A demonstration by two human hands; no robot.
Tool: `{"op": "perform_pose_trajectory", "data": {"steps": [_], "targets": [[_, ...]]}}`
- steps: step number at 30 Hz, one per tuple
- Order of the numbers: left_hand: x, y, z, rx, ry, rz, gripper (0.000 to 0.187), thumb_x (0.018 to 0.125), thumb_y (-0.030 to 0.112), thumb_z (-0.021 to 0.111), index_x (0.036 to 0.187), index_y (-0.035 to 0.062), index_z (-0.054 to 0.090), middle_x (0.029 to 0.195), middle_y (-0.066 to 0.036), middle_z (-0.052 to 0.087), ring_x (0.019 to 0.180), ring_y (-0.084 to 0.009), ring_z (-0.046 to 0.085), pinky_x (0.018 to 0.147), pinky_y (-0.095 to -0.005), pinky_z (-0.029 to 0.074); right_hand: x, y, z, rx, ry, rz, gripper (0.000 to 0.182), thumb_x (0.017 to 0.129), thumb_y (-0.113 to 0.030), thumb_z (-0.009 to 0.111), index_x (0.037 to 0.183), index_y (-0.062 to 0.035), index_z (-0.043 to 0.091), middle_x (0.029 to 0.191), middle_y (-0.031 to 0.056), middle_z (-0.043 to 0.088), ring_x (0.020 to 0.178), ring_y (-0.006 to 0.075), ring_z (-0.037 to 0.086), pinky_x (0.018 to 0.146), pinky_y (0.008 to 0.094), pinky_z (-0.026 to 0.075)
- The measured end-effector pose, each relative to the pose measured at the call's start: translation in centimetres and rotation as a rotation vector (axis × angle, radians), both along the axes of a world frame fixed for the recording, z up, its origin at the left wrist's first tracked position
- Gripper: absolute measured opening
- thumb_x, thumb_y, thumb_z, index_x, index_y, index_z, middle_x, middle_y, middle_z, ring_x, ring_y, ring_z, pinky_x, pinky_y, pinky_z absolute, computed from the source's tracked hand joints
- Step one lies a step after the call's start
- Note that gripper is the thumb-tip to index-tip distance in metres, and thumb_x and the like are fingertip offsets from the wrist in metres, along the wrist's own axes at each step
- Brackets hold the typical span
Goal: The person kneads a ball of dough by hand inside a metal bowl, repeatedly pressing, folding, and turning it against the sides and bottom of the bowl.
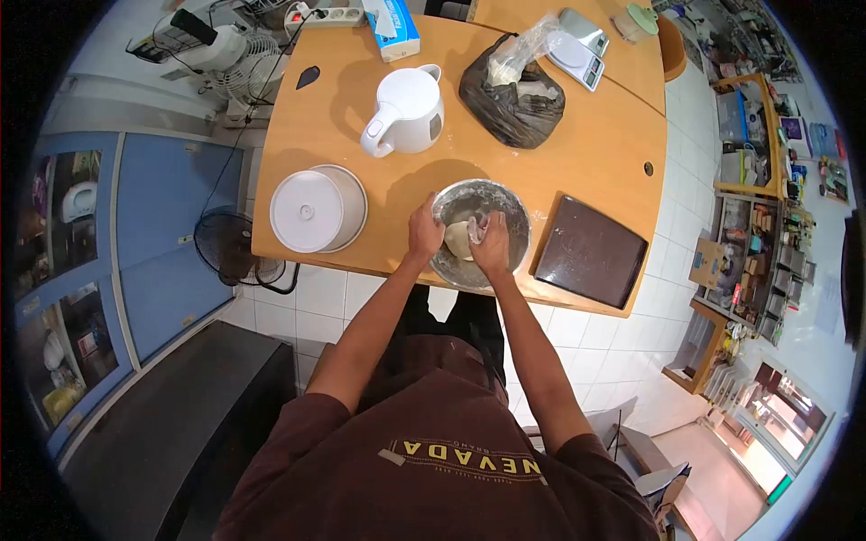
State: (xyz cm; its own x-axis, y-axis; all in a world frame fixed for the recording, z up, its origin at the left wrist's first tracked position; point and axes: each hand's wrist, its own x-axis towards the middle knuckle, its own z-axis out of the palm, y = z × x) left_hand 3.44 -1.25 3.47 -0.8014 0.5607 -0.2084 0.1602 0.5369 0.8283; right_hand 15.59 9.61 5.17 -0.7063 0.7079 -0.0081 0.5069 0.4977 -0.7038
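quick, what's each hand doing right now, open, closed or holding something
Left hand: closed on the metal bowl's rim, holding it.
Right hand: inside the bowl, fingers curled beside the dough; whether it grips any cannot be told.

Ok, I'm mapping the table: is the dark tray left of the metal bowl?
No, the dark tray lies right of the metal bowl.
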Motion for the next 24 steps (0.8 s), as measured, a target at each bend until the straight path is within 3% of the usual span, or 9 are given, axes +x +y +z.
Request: {"op": "perform_pose_trajectory", "data": {"steps": [4,10,16,24], "targets": [[-0.4,0.1,0.2,-0.011,-0.017,-0.047,0.058,0.073,-0.008,0.059,0.13,-0.007,0.051,0.112,-0.03,0.063,0.105,-0.0442,0.06,0.093,-0.045,0.048,0.3,-2.8,-0.2,0.226,-0.186,0.005,0.025,0.089,-0.024,0.06,0.101,-0.0024,0.056,0.098,0.0216,0.056,0.095,0.0388,0.055,0.082,0.0506,0.043],[-0.3,0.1,-1.6,0.049,0.0,-0.027,0.058,0.072,-0.008,0.059,0.13,-0.0078,0.051,0.112,-0.03,0.062,0.105,-0.0434,0.061,0.092,-0.0445,0.048,0.6,-3.7,-0.4,0.166,-0.182,-0.085,0.027,0.093,-0.023,0.053,0.113,-0.0049,0.059,0.112,0.0188,0.059,0.108,0.0372,0.055,0.091,0.0495,0.042],[-0.3,0.1,-0.7,-0.015,-0.01,-0.025,0.057,0.072,-0.009,0.059,0.129,-0.0088,0.051,0.113,-0.031,0.061,0.104,-0.0435,0.061,0.09,-0.0456,0.048,-0.2,-3.0,-0.7,0.29,-0.347,-0.01,0.026,0.093,-0.026,0.053,0.109,-0.0066,0.059,0.113,0.0168,0.058,0.11,0.035,0.053,0.093,0.0525,0.038],[-0.4,0.5,-1.2,0.07,0.106,-0.088,0.057,0.07,-0.01,0.058,0.126,-0.0116,0.052,0.112,-0.031,0.062,0.104,-0.0452,0.06,0.093,-0.0454,0.048,-2.3,-1.2,-3.4,0.38,-0.381,-0.179,0.025,0.092,-0.03,0.053,0.104,-0.0082,0.058,0.11,0.0161,0.054,0.104,0.0339,0.052,0.087,0.0514,0.038]]}}
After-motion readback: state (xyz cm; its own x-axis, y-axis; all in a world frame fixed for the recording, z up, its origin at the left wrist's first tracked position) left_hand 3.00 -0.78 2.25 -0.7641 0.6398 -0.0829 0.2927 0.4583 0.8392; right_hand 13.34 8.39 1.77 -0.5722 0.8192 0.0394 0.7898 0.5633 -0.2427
